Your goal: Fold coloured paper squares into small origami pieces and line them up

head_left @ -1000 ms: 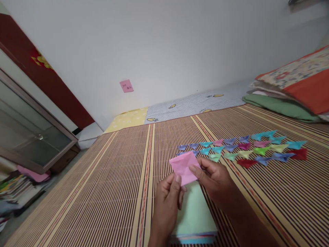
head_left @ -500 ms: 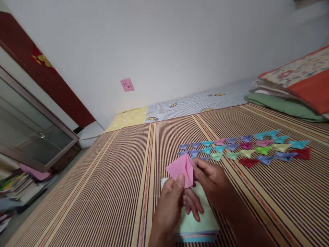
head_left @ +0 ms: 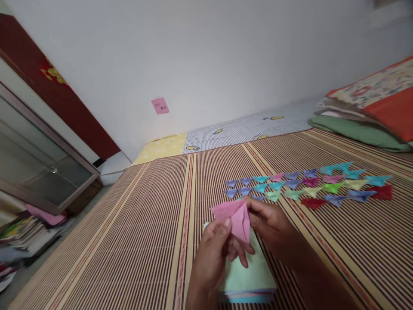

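A pink folded paper (head_left: 237, 217) is held up between both hands, with a crease and a flap showing on its right half. My left hand (head_left: 216, 245) pinches its lower left part, thumb on top and other fingers underneath. At the paper's upper right edge, my right hand (head_left: 266, 217) is closed on it with thumb and fingers. Below the hands lies a stack of coloured paper sheets (head_left: 250, 273), pale green on top, partly hidden by my left hand. Beyond sit several rows of small folded paper shapes (head_left: 293, 185) in many colours.
A striped woven mat (head_left: 129, 232) covers the surface. Pillows and folded bedding (head_left: 368, 120) are piled at the right against the white wall (head_left: 226, 56). A pink note (head_left: 160, 105) is stuck on the wall. At left stand a glass-door cabinet (head_left: 41, 150) and stacked books (head_left: 22, 234).
The pink paper has turned and moved slightly down and right, so its creased right half shows more. Both hands keep hold of it, and the left fingers have curled in slightly.
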Motion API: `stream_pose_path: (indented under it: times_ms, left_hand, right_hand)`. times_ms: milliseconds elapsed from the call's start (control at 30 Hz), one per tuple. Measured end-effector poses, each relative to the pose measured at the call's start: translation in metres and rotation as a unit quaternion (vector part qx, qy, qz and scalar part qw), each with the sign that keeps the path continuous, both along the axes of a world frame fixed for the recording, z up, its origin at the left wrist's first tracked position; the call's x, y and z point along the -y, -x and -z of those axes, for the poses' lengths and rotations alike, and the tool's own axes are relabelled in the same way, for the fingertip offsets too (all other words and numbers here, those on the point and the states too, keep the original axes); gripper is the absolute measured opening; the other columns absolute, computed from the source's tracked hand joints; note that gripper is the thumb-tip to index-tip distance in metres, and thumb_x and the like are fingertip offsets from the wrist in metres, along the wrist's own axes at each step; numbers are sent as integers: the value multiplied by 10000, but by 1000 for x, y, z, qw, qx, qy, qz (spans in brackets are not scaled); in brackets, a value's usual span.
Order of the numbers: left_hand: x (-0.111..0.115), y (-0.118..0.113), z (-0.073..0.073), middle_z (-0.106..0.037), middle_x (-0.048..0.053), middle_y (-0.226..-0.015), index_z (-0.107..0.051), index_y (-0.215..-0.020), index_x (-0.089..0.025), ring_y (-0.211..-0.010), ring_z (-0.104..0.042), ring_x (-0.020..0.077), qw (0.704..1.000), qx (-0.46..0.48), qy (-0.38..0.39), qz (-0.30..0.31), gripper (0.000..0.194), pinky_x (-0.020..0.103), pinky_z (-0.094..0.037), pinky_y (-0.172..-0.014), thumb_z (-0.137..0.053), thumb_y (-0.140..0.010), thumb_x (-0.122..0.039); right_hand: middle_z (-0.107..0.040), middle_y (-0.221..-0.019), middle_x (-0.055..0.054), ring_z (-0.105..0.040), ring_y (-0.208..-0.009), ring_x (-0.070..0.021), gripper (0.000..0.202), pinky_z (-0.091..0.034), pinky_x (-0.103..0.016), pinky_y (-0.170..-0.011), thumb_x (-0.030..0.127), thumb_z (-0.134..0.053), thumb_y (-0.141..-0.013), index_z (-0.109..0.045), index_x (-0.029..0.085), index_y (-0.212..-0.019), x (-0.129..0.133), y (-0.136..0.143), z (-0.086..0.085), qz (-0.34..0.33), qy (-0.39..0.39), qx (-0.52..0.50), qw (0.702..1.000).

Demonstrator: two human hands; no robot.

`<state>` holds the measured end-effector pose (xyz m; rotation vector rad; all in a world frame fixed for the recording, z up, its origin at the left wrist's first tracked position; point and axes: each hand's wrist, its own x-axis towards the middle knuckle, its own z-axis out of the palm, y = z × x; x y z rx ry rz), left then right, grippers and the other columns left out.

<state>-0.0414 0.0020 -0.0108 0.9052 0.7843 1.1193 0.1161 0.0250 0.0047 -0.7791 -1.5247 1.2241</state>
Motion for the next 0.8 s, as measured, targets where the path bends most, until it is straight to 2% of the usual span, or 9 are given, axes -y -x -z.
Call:
stream_pose_path:
  times_ms: [67, 200, 300, 400, 500, 633, 700, 800]
  left_hand:
    - [1, -1, -2, -754, 99, -640, -675, -894, -113, -432, -579, 93, 999, -25, -25, -7, 389, 191, -304, -451, -690, -924, -500]
    - [2, -2, -6, -775, 123, -748, -724, -923, -97, -489, -598, 100, 997, -46, -48, -26, 417, 210, -307, -480, -645, -958, -505]
    - [2, -4, -7, -736, 82, -697, -742, -902, -102, -502, -562, 104, 995, -52, -46, -66, 429, 219, -342, -508, -626, -970, -510]
    - [2, -3, -4, -599, -7, -563, -685, -742, -138, -502, -483, 101, 988, -43, -45, -141, 388, 217, -347, -515, -712, -918, -484]
    - [0, 0, 1, -558, -23, -588, -599, -624, -162, -557, -476, 105, 968, -48, -58, -240, 433, 212, -379, -549, -779, -862, -474]
    - [-3, 3, 5, -606, -10, -639, -618, -626, -158, -628, -543, 125, 947, -55, -52, -313, 407, 224, -437, -615, -820, -825, -450]
    - [-3, 3, 4, -626, -8, -655, -630, -629, -154, -651, -565, 127, 946, -47, -44, -319, 382, 229, -462, -655, -832, -821, -416]
    - [-3, 2, 0, -646, -3, -679, -660, -663, -148, -651, -570, 122, 953, -20, -43, -299, 343, 226, -480, -655, -838, -817, -397]
  right_hand:
    - [-629, -716, 3, -602, -635, -161, 282, -503, -281, -654, 408, -545, -1018, -708, 203, -917, 0, -1, -1, 5, 1, 5, 1000]
    - [-659, -863, -34, -609, -708, -165, 290, -503, -271, -640, 427, -566, -1006, -742, 199, -969, -1, 0, 0, 27, -18, 24, 999]
    - [-687, -907, -53, -633, -748, -179, 304, -519, -274, -635, 466, -605, -983, -724, 198, -1064, -3, 2, 5, 27, -3, 1, 1000]
    - [-721, -1049, -85, -682, -939, -225, 362, -563, -332, -808, 470, -698, -923, -680, 211, -1176, -6, 4, 10, 100, 15, -42, 994]
    - [-728, -1033, -88, -689, -933, -224, 389, -556, -345, -834, 516, -697, -921, -678, 207, -1156, -7, 5, 13, 170, 41, -57, 983]
    - [-732, -886, -82, -686, -815, -217, 500, -542, -337, -751, 648, -512, -984, -702, 188, -1032, -5, 5, 12, 117, 55, -67, 989]
    - [-731, -869, -66, -680, -811, -216, 454, -533, -326, -736, 624, -597, -946, -705, 189, -1016, -4, 6, 11, 88, 65, -53, 993]
    - [-703, -784, -31, -642, -734, -193, 327, -502, -294, -658, 501, -761, -852, -698, 185, -902, -4, 7, 12, 71, 74, -25, 994]
